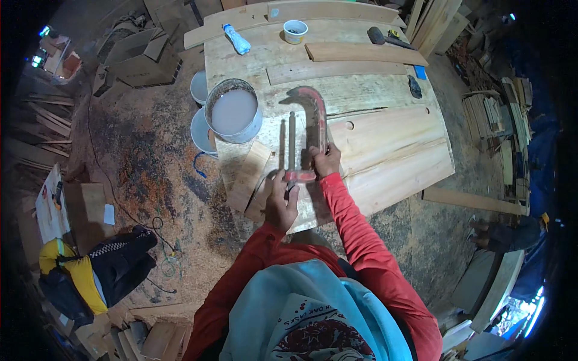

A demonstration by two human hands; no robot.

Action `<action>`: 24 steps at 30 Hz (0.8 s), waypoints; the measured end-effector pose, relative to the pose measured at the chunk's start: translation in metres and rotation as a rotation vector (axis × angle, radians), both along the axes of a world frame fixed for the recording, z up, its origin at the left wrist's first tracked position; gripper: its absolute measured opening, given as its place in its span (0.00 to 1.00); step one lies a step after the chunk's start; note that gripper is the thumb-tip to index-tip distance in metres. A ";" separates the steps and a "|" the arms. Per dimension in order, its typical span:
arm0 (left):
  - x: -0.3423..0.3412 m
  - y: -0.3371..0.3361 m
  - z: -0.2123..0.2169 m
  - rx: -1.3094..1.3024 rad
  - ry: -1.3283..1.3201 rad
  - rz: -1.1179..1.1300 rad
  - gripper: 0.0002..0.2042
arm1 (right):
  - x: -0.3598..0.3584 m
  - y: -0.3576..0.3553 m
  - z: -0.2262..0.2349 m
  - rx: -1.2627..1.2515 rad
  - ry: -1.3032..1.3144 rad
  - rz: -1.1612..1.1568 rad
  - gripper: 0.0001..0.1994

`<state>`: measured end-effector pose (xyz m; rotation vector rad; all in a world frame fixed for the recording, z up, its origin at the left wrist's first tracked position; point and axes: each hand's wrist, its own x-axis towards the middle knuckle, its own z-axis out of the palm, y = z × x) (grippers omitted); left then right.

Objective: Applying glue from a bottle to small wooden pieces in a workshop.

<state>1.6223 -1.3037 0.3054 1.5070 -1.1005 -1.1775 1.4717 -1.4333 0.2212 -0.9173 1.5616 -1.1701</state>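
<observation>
Both hands grip a red bar clamp (304,129) lying on the wooden worktop (391,150): the left hand (282,201) closed around its handle at the near end, the right hand (326,161) wrapped on the long bar. Worn and paint-chipped, the clamp curves into a hooked jaw at its far end. Just left stands a bucket (233,111) of pale liquid; farther off, a small white cup (295,31).

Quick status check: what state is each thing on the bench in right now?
Red clamp: lying flat on the bench, gripped by both hands.
Left hand: on the clamp's screw end.
Right hand: on the clamp's bar.
Bucket: upright, full of cloudy liquid.
Small cup: upright, open.
Plastic bottle: lying down.
</observation>
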 end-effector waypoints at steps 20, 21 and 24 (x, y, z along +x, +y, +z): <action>0.038 0.122 -0.010 0.074 -0.343 0.180 0.13 | 0.069 -0.250 0.000 0.144 0.741 0.204 0.23; 0.036 0.123 -0.009 0.090 -0.348 0.202 0.13 | 0.071 -0.252 0.002 0.160 0.762 0.204 0.24; 0.034 0.118 -0.007 0.059 -0.403 0.195 0.13 | 0.075 -0.261 0.014 0.206 0.735 0.190 0.21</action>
